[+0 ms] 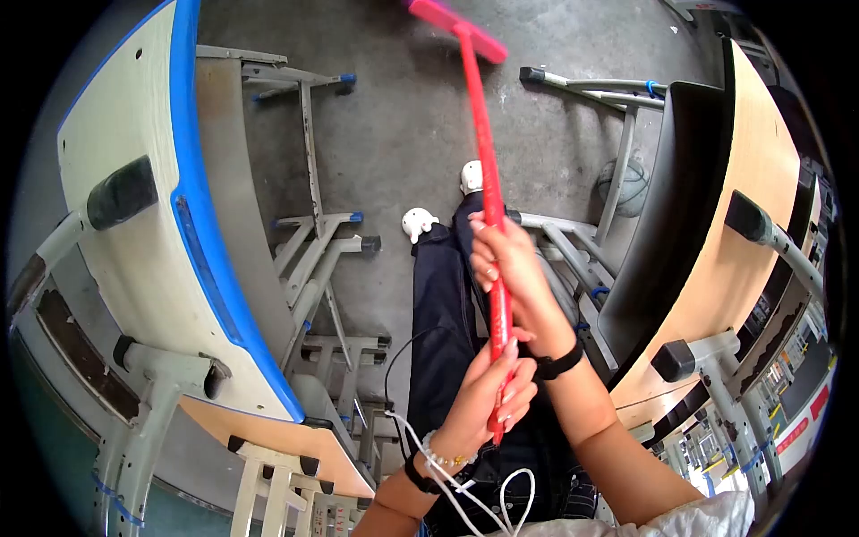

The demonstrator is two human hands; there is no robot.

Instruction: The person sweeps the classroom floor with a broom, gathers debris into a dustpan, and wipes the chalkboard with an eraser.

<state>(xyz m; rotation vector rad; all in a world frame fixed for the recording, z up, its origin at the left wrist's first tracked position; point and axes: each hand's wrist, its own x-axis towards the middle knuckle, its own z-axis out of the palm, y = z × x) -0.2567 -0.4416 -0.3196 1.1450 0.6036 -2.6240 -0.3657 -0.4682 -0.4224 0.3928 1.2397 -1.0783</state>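
Observation:
A red broom-like tool with a long handle (484, 143) reaches from the person's lap up to the top of the view. Its wide pink-red head (458, 31) is over the grey floor (385, 116). Near the handle's lower end, my left hand (488, 394) is wrapped round it. Higher up, my right hand (510, 264) grips the same handle. A beaded bracelet and a black band are on the left wrist, and another black band is on the right wrist.
A blue-edged desk (125, 179) with metal legs stands on the left, with upturned chairs. On the right is a wood-coloured desk (752, 170). A grey ball (624, 186) lies behind its legs. A white cable (447, 474) hangs by the left wrist.

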